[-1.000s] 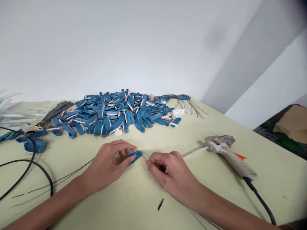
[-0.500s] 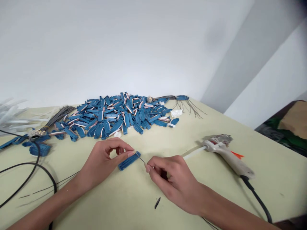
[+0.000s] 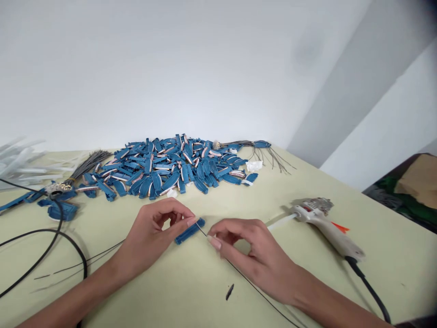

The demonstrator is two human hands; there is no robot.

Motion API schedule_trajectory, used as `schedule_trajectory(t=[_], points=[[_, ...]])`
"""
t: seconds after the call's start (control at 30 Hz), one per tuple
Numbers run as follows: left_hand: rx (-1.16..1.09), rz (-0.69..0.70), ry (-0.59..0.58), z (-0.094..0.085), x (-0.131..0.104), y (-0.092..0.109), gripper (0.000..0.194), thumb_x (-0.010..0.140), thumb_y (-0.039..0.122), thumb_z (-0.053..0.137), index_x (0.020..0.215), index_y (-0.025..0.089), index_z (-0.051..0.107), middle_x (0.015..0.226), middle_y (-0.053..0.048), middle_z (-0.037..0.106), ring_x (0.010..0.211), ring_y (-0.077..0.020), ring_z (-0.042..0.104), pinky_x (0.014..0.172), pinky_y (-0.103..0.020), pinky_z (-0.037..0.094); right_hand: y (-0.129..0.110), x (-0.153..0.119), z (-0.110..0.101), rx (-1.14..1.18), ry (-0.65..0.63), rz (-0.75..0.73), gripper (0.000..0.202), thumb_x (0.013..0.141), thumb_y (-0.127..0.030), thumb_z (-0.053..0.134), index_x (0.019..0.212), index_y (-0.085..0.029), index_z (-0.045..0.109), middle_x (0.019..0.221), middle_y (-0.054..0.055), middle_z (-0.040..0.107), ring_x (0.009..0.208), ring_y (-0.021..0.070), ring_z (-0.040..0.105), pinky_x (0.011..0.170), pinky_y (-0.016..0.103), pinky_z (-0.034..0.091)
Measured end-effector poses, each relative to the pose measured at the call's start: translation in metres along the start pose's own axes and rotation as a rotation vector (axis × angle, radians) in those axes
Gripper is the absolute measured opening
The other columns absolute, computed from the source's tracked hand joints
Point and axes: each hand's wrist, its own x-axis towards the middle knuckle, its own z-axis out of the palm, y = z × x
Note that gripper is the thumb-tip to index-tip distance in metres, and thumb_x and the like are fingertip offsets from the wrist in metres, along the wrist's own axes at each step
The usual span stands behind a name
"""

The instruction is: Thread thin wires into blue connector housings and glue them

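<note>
Between the thumb and index finger of my left hand [image 3: 155,234] a thin dark wire [image 3: 201,230] is pinched. My right hand [image 3: 251,255] grips the same wire just to the right, fingertips closed together. From under the right hand the wire trails to the lower right; thin dark lines also run out to the left behind my left wrist. A blue fabric piece [image 3: 187,234] with ridges lies on the table just behind my left fingertips. Whether the wire touches this piece I cannot tell.
A large pile of blue fabric pieces [image 3: 164,166] lies against the wall. A glue gun [image 3: 324,228] with a white stick rests at right. Wire bundles [image 3: 90,164], clear glue sticks [image 3: 20,164], a black cable [image 3: 70,239] and a small dark scrap [image 3: 230,291] are around.
The right thumb and fingers have shifted along the wire, and a length of it now shows below the right hand. The view has moved slightly; the left hand keeps its pinch.
</note>
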Motion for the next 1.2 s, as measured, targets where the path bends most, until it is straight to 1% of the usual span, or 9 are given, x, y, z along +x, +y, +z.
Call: schedule_trajectory(t=[0.07, 0.1, 0.17, 0.27, 0.47, 0.57, 0.73, 0.93, 1.2], points=[[-0.026, 0.019, 0.006, 0.001, -0.003, 0.002, 0.013, 0.084, 0.035, 0.071, 0.079, 0.023, 0.074, 0.075, -0.001, 0.066, 0.071, -0.0148, 0.056, 0.064, -0.027, 0.044, -0.006, 0.002, 0.001, 0.007, 0.088, 0.03, 0.026, 0.091, -0.043, 0.064, 0.102, -0.021, 0.07, 0.089, 0.004, 0.071, 0.073, 0.0147, 0.066, 0.041, 0.017, 0.04], [-0.036, 0.023, 0.002, 0.001, -0.004, 0.002, 0.013, 0.085, 0.035, 0.07, 0.081, 0.024, 0.075, 0.076, -0.001, 0.066, 0.071, -0.0148, 0.056, 0.064, -0.027, 0.044, -0.009, 0.002, 0.002, -0.01, 0.132, -0.002, 0.028, 0.09, -0.043, 0.067, 0.106, -0.021, 0.07, 0.095, 0.005, 0.072, 0.074, 0.0152, 0.067, 0.041, 0.017, 0.042], [-0.057, 0.02, -0.016, 0.002, -0.008, 0.003, 0.012, 0.086, 0.036, 0.07, 0.083, 0.025, 0.076, 0.078, -0.001, 0.066, 0.073, -0.015, 0.056, 0.065, -0.027, 0.044, -0.014, 0.004, 0.006, -0.111, 0.213, -0.143, 0.023, 0.09, -0.037, 0.069, 0.104, -0.02, 0.071, 0.092, 0.005, 0.073, 0.069, 0.0147, 0.067, 0.047, 0.019, 0.048], [-0.107, 0.007, -0.027, 0.005, -0.012, 0.004, 0.013, 0.086, 0.036, 0.071, 0.082, 0.024, 0.076, 0.08, -0.002, 0.067, 0.074, -0.0151, 0.057, 0.065, -0.027, 0.045, -0.017, 0.006, 0.014, -0.281, 0.295, -0.344, 0.01, 0.092, -0.024, 0.066, 0.094, -0.016, 0.073, 0.077, 0.003, 0.072, 0.063, 0.0143, 0.066, 0.06, 0.024, 0.051], [-0.17, -0.018, 0.075, 0.01, -0.016, 0.002, 0.011, 0.085, 0.032, 0.072, 0.08, 0.022, 0.074, 0.077, 0.001, 0.063, 0.067, -0.0107, 0.055, 0.06, -0.021, 0.045, -0.014, 0.012, 0.025, -0.297, 0.425, -0.427, 0.013, 0.093, -0.013, 0.063, 0.086, -0.016, 0.074, 0.073, 0.001, 0.073, 0.059, 0.0118, 0.066, 0.059, 0.021, 0.048], [-0.172, 0.001, 0.101, 0.012, -0.016, 0.0, 0.008, 0.085, 0.029, 0.072, 0.08, 0.023, 0.073, 0.079, 0.002, 0.063, 0.069, -0.0096, 0.056, 0.062, -0.019, 0.046, -0.012, 0.014, 0.026, -0.332, 0.407, -0.462, 0.016, 0.095, -0.011, 0.06, 0.086, -0.014, 0.073, 0.073, 0.002, 0.073, 0.058, 0.0119, 0.064, 0.058, 0.022, 0.047], [-0.175, 0.019, 0.089, 0.013, -0.017, 0.0, 0.007, 0.087, 0.026, 0.07, 0.081, 0.025, 0.072, 0.08, 0.003, 0.062, 0.072, -0.0083, 0.057, 0.065, -0.016, 0.047, -0.01, 0.015, 0.026, -0.325, 0.403, -0.52, 0.015, 0.096, -0.01, 0.059, 0.09, -0.011, 0.072, 0.071, 0.002, 0.069, 0.058, 0.011, 0.062, 0.058, 0.021, 0.047], [-0.176, 0.0, 0.083, 0.014, -0.015, 0.001, 0.007, 0.086, 0.026, 0.071, 0.079, 0.026, 0.073, 0.08, 0.004, 0.063, 0.072, -0.0066, 0.058, 0.065, -0.012, 0.048, -0.005, 0.016, 0.025, -0.299, 0.406, -0.556, 0.014, 0.095, -0.007, 0.059, 0.091, -0.007, 0.073, 0.072, 0.003, 0.068, 0.059, 0.0104, 0.062, 0.059, 0.021, 0.048], [-0.124, 0.059, 0.112, 0.013, -0.015, -0.002, 0.006, 0.085, 0.024, 0.072, 0.083, 0.029, 0.074, 0.084, 0.004, 0.065, 0.076, -0.0072, 0.061, 0.069, -0.012, 0.052, 0.0, 0.015, 0.024, -0.297, 0.343, -0.561, 0.02, 0.096, -0.008, 0.055, 0.087, -0.005, 0.072, 0.069, 0.004, 0.064, 0.058, 0.0104, 0.058, 0.058, 0.022, 0.048]])
